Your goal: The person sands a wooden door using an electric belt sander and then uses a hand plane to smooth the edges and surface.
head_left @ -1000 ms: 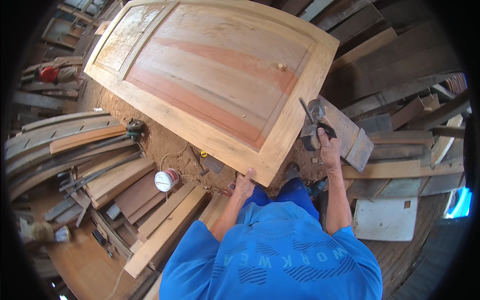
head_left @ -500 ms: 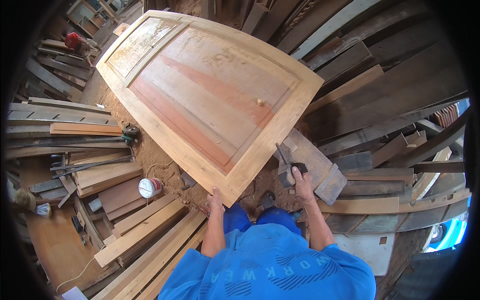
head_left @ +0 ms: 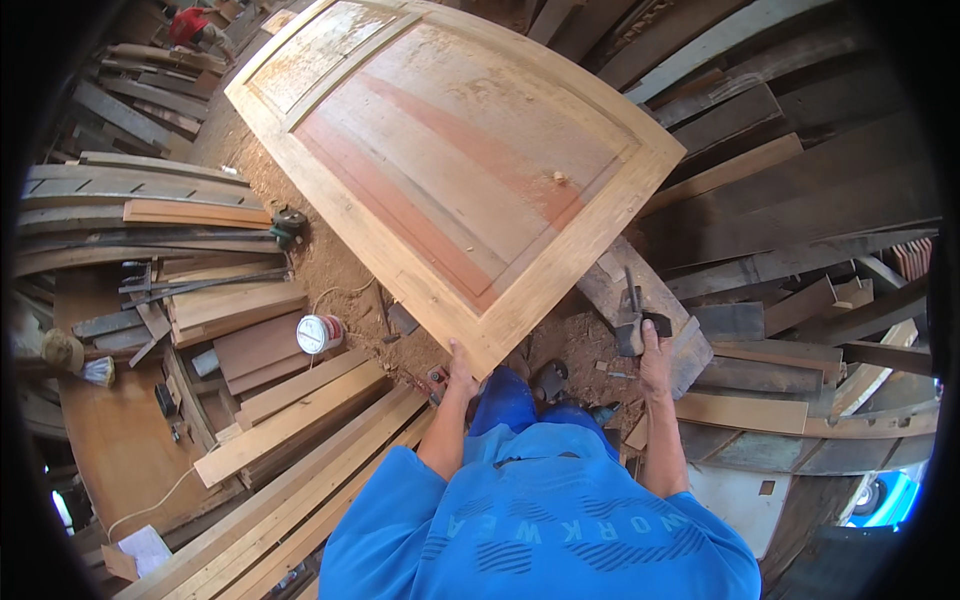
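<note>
A large wooden panel door (head_left: 560,285) lies flat before me, with pale frame rails and reddish inset panels strewn with shavings. My left hand (head_left: 462,372) is closed on its near corner, thumb on top and fingers hidden below the edge. To the right of the door, my right hand (head_left: 655,362) grips a dark, block-shaped hand plane (head_left: 629,338) with a rod-like cross handle. The plane is held apart from the door, above a worn board (head_left: 690,350) lying lower down. A small curled shaving (head_left: 559,178) rests on the larger panel.
Stacked planks (head_left: 300,420) run along my left, beside a white tub (head_left: 318,333) and a green power tool (head_left: 288,226). Dark boards (head_left: 800,210) are piled on the right. Sawdust covers the floor (head_left: 345,290). Far left, a person in red (head_left: 190,27) bends over.
My view has shifted, so the door sits further right and higher in it. My right hand has turned the hand plane more upright. My left hand keeps hold of the door corner.
</note>
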A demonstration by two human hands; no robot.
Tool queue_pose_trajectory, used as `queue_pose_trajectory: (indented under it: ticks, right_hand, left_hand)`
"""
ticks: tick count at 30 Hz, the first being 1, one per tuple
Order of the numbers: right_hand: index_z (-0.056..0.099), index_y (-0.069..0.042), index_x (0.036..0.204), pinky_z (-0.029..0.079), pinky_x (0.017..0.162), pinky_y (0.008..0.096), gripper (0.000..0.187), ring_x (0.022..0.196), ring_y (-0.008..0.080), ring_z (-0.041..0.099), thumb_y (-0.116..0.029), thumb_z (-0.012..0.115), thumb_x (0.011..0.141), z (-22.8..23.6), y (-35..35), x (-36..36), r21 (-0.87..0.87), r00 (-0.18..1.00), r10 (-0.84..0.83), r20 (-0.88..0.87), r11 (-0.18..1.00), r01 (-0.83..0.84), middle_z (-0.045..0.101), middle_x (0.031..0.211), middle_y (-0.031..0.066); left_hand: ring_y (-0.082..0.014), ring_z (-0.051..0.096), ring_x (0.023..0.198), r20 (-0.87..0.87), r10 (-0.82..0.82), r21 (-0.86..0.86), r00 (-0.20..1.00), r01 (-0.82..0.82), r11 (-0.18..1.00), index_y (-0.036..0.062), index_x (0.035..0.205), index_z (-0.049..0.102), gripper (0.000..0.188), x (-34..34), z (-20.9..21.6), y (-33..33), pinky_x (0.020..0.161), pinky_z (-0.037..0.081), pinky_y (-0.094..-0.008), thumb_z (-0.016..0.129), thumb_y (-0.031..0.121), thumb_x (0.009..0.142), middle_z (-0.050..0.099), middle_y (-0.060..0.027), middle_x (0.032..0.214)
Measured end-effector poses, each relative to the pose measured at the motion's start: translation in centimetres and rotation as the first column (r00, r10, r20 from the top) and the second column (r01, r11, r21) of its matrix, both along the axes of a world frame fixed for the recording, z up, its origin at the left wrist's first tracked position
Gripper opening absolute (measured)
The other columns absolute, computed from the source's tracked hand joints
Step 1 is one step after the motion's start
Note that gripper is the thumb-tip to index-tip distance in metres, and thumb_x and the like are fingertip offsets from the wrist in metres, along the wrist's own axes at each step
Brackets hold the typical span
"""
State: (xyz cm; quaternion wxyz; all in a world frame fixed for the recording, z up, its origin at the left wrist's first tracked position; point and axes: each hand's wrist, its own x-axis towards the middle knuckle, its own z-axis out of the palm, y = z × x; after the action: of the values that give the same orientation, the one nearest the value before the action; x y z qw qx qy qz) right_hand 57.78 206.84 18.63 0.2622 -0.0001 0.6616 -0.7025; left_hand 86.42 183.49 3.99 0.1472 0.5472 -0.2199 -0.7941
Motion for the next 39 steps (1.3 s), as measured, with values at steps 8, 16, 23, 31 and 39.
queue_pose_trajectory:
  ticks: [8,16,23,31,39]
  right_hand:
    - [0.068,-0.006,0.116,0.05,0.069,0.0266,0.034,0.078,0.0081,0.062,-0.038,0.062,0.104,1.3,-3.5,0.3,0.098,0.979,0.174,0.11,0.978,-0.185,0.068,0.09,-0.0014]
    - [0.073,-0.001,0.107,0.05,0.077,0.0292,0.034,0.082,0.0108,0.061,-0.034,0.067,0.102,2.9,-9.8,-0.2,0.18,0.928,0.373,-0.011,0.914,-0.365,0.07,0.09,0.0025]
    - [0.058,0.005,0.138,0.049,0.101,0.0362,0.055,0.111,0.0219,0.066,-0.032,0.069,0.099,1.8,-14.0,-2.2,0.295,0.809,0.559,-0.182,0.816,-0.498,0.072,0.115,0.0161]
    - [0.041,-0.004,0.154,0.053,0.094,0.0441,0.088,0.109,0.0395,0.07,-0.041,0.08,0.085,1.5,-25.0,-1.5,0.576,0.311,0.896,-0.318,0.443,-0.687,0.07,0.116,0.0289]
    - [0.01,-0.01,0.165,0.053,0.063,0.0541,0.113,0.069,0.0421,0.07,-0.038,0.077,0.079,-3.6,-26.3,8.4,0.849,-0.548,0.829,-0.112,-0.206,-0.486,0.07,0.076,0.0213]
  left_hand:
    - [-0.0302,0.053,0.137,-0.085,0.041,-0.09,0.996,-0.049,0.995,0.0049,0.156,0.037,0.087,1.4,-2.4,0.8,0.114,0.045,-0.0455,0.027,0.073,0.103,0.052,-0.0154,0.152]
    - [-0.0296,0.052,0.138,-0.028,0.11,-0.086,0.994,-0.112,0.99,0.0004,0.157,0.034,0.092,3.4,-2.7,0.8,0.114,0.044,-0.0416,0.036,0.074,0.101,0.048,-0.017,0.154]
    - [-0.0313,0.058,0.13,0.502,0.124,-0.375,0.856,0.086,0.923,-0.0098,0.151,0.032,0.094,2.2,2.1,-0.2,0.109,0.047,-0.0415,0.069,0.056,0.094,0.06,-0.0265,0.136]
    - [-0.052,0.031,0.143,0.924,0.019,-0.242,0.383,0.543,0.804,-0.0003,0.158,0.018,0.119,0.6,7.6,3.6,0.118,0.03,-0.0554,0.088,0.045,0.074,0.029,-0.0336,0.157]
    - [-0.0511,0.043,0.128,0.908,0.088,-0.419,0.41,0.879,0.226,-0.012,0.157,0.017,0.135,1.4,13.9,3.9,0.113,0.031,-0.0597,0.084,0.064,0.068,0.042,-0.0364,0.142]
